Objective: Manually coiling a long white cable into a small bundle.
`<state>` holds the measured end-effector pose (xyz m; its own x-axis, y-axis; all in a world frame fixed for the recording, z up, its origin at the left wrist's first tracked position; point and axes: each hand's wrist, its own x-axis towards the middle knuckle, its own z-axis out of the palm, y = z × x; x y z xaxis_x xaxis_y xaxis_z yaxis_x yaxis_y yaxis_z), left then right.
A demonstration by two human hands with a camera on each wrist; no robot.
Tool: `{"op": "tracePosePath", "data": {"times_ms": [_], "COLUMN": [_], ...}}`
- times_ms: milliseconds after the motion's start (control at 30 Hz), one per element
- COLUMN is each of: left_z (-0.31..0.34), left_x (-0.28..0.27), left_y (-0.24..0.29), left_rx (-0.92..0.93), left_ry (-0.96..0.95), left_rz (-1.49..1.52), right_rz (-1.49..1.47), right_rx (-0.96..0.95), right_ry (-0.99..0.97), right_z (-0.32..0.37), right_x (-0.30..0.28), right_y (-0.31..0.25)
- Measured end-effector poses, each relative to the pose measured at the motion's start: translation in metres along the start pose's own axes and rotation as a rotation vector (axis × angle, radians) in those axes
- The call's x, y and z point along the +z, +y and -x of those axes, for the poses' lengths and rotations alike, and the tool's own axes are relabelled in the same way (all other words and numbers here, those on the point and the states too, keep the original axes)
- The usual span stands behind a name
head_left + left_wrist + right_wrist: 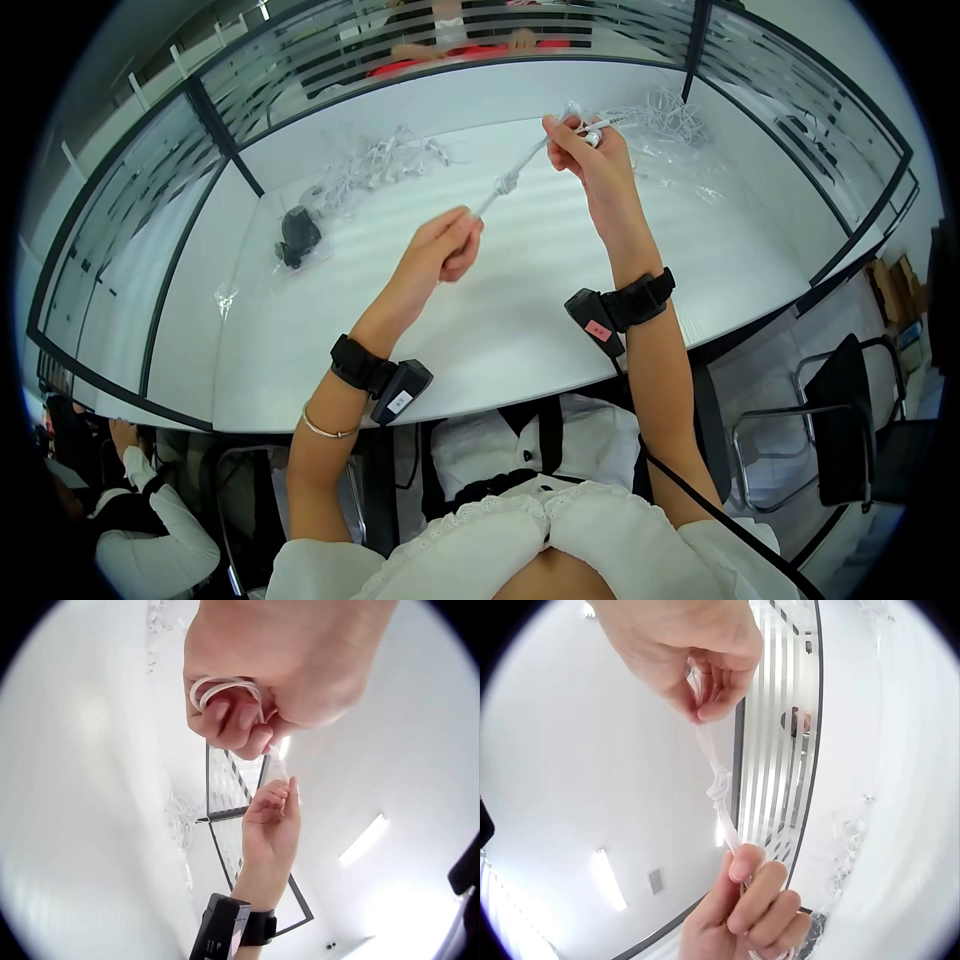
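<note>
A bundled white cable (507,183) is stretched between the two hands, a lumpy knot (719,784) in its middle. My left hand (438,245) grips the nearer end low over the white table. Thin white loops (225,684) of the cable curl out around those fingers in the left wrist view. Farther off and to the right, my right hand (598,170) pinches the other end between thumb and fingertips. A small white end piece (593,137) shows at its fingers. The cable parts inside both hands are hidden.
Behind the left hand lies a pile of white cables (385,165) in clear plastic, and a black object (298,236) in a bag sits left of it. Another tangled cable pile (665,120) is at the back right. White partitions with striped glass (440,45) surround the table (520,320).
</note>
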<state>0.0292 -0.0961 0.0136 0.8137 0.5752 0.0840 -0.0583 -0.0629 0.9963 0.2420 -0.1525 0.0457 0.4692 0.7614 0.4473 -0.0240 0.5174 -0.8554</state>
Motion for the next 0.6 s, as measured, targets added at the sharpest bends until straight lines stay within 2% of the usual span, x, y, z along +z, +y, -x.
{"op": "tracePosePath", "data": {"times_ms": [100,267,367,500,533,600], "left_z": [-0.002,-0.007,-0.008,-0.012,-0.01,-0.004], "left_x": [0.001,-0.001,0.0,-0.013,-0.011,-0.004], "left_y": [0.0,-0.005,-0.004,-0.011,-0.005,0.003], "left_rx": [0.098,0.115,0.113,0.218,0.22,0.241], "left_ry": [0.096,-0.096,-0.007,0.277,0.288,0.171], "left_rz": [0.03,0.157,0.277,0.354,0.376,0.481], "right_rz": [0.013,0.035,0.086,0.221,0.334,0.439], "right_rx": [-0.031,-0.056,-0.071,-0.026,-0.127,-0.296], "right_ry": [-0.059,-0.274,-0.388,-0.502,-0.54,-0.564], "right_z": [0.004,0.015,0.022,0.024,0.025,0.03], "right_x": [0.009,0.03,0.035,0.036,0.037,0.041], "right_y": [-0.003,0.001,0.0,0.009,0.012,0.018]}}
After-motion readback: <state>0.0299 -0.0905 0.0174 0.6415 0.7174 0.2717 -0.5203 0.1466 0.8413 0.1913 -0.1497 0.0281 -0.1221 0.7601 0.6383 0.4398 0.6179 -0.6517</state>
